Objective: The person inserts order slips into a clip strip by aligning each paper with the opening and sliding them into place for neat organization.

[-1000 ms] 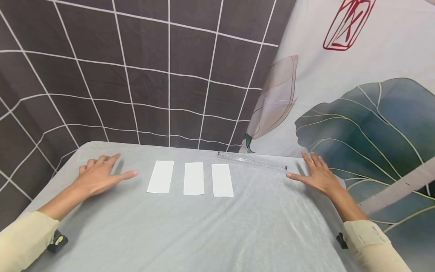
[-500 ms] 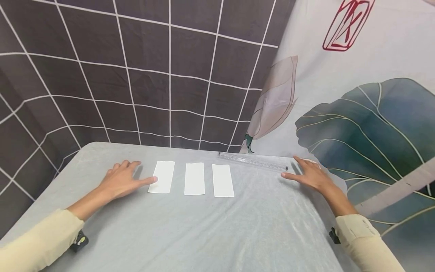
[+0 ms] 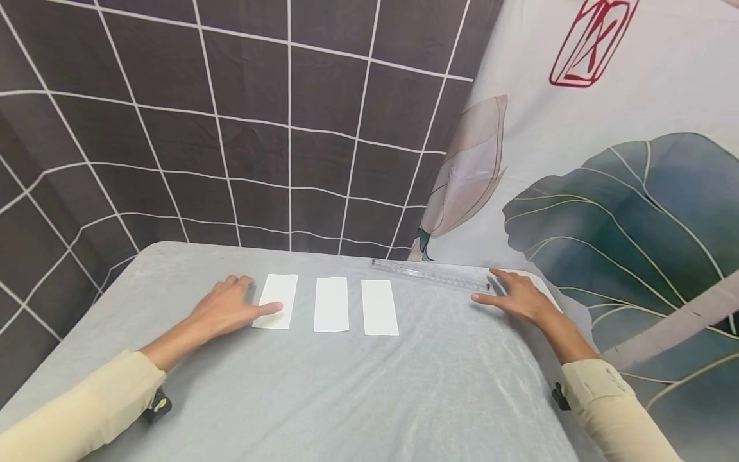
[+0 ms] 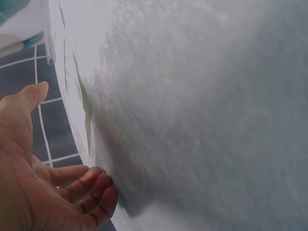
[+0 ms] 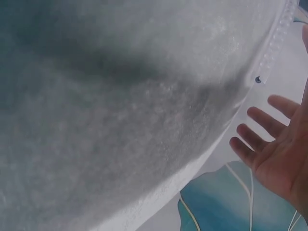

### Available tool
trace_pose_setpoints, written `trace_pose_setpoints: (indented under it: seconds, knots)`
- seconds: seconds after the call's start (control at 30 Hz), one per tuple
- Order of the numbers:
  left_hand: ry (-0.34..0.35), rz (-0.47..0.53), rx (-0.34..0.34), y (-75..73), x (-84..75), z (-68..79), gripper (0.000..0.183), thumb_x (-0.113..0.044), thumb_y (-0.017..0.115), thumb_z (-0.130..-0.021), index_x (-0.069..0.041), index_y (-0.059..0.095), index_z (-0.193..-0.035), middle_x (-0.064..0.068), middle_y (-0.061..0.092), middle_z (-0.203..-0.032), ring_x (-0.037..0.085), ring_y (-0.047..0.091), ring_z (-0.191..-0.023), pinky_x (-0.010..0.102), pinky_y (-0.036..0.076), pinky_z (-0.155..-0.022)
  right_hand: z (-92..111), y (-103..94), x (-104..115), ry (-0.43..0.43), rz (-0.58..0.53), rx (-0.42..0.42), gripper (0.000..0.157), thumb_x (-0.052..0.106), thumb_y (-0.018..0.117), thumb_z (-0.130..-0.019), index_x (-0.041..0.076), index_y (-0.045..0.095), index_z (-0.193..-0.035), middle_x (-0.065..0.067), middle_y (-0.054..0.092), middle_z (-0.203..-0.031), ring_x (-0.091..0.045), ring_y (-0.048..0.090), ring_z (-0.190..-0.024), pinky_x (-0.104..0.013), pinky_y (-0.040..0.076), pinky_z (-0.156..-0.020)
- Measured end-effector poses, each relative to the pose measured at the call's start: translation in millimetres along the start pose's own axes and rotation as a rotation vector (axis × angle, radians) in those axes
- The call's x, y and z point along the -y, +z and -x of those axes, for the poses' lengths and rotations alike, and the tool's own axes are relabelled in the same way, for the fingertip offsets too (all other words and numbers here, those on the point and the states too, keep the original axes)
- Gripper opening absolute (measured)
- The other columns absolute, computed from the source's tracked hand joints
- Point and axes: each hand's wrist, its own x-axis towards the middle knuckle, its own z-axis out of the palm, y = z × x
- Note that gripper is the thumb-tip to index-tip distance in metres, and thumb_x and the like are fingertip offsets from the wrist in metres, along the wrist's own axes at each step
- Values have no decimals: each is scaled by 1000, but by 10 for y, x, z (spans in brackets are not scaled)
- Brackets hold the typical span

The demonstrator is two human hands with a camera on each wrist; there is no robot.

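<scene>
Three white rectangular cards lie in a row on the grey cloth. Over the left card (image 3: 284, 287) reaches the thumb of my left hand (image 3: 222, 311), its fingers beside the card's left edge. The left wrist view shows that hand with thumb and fingers apart and nothing between them; the card (image 4: 83, 103) appears there as a thin, slightly lifted edge. The middle card (image 3: 331, 305) and right card (image 3: 380, 308) lie untouched. My right hand (image 3: 519, 298) hovers with spread fingers near the right end of a clear ridged plastic strip (image 3: 430, 274), holding nothing.
Grey cloth (image 3: 358, 398) covers the table, whose rounded back edge meets a dark grid-patterned curtain (image 3: 254, 147). A white hanging with a large leaf print (image 3: 629, 205) stands to the right. Dark wrist cameras sit under both sleeves.
My left hand has moved right from the table's left side until its thumb overlaps the left card. The right hand has drifted slightly left toward the strip's end. Cards and strip stay put.
</scene>
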Motion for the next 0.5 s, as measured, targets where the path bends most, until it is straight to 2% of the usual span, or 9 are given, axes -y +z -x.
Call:
trace_pose_setpoints:
  seconds: [0.2, 0.4, 0.5]
  knots:
    - [4, 22, -2, 64, -17, -49, 102, -71, 76, -93, 15, 59, -145, 36, 65, -135, 55, 65, -124, 68, 59, -101, -44, 46, 21, -22, -15, -3, 110, 73, 71, -98, -4, 40, -170, -40, 43, -171, -63, 42, -157, -84, 40, -125]
    - [24, 34, -79, 322, 203, -241, 102, -78, 79, -88, 11, 64, -137, 27, 69, -119, 43, 68, -109, 60, 61, -97, -91, 91, 23, -57, -24, -16, 105, 69, 73, -98, -5, 46, -167, -38, 48, -169, -62, 45, -156, -82, 40, -127]
    - [26, 31, -86, 421, 313, -332, 103, -82, 78, -88, 9, 65, -135, 24, 70, -116, 38, 68, -106, 57, 61, -94, -113, 101, 24, -88, -37, -22, 99, 64, 75, -99, -5, 50, -165, -37, 51, -167, -61, 47, -156, -80, 41, -127]
